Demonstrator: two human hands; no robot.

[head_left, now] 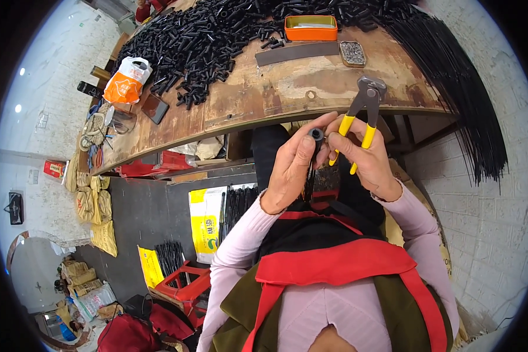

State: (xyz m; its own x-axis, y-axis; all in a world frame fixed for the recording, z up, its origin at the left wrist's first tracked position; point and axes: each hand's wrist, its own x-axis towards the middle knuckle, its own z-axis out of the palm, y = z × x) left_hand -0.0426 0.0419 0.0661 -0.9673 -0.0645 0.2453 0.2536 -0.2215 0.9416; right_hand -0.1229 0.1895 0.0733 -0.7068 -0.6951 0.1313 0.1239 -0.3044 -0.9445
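Your left hand point(290, 170) pinches the black tube point(317, 135), open end facing up; your right hand point(366, 158), closed on the yellow-handled pincers point(361, 114), touches it just beside

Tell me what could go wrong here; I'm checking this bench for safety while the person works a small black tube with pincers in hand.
1. The left hand and right hand pinch the small black tube off the table edge; if it slips, it probably falls to the cluttered floor.
2. The right hand also holds the yellow-handled pincers, so its grip on the tube may be weak, and the pincer head sits close to the fingers.
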